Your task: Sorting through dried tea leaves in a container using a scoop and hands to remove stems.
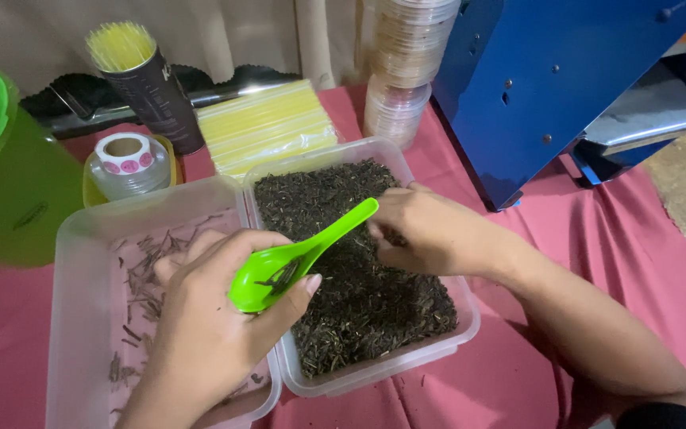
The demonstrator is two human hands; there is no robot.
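Head view: left hand (200, 318) grips a green spoon (295, 258) at 7 o'clock over the near-empty tub (81, 318); right hand (426, 230) pinches dark tea leaves (359, 294) inside the full tub (406, 357) at centre, on a rumpled red cloth (518, 365), blue machine (549, 87) at 2 o'clock.

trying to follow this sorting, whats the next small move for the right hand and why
Probably carry the pinch to the green spoon and drop it: the right hand is pinching in the dark leaves, and the left hand holds the spoon with a few stems inside.
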